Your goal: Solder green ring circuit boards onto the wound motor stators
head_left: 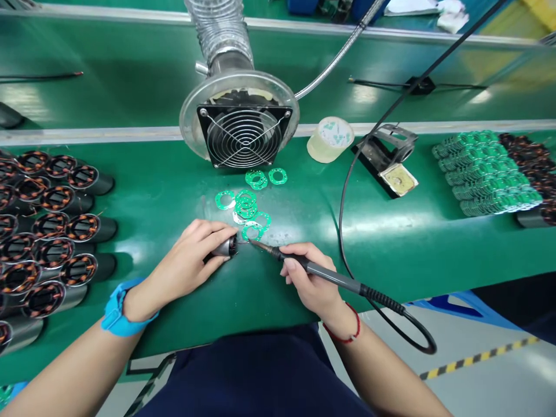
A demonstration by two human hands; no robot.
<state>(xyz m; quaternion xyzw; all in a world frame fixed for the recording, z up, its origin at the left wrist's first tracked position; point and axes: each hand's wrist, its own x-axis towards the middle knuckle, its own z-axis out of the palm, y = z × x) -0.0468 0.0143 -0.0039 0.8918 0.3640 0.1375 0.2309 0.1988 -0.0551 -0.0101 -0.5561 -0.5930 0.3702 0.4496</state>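
Green matting covers the desk (391, 243) we sit at, with a second green run behind a metal rail. Our left hand (191, 260) has its grip clenched round a small motor stator (226, 248), which lies on its side on the mat near the front edge. Our right hand (310, 278) grips a soldering iron (313, 271) like a pen; its tip meets the stator's open end. Loose green ring boards (249, 202) lie scattered just beyond the stator. A fume extractor fan (243, 136) faces us behind them. Left: rows of wound stators (47, 226). Right: a roll of tape (330, 139), an iron stand (391, 156), and stacked ring boards (486, 174).
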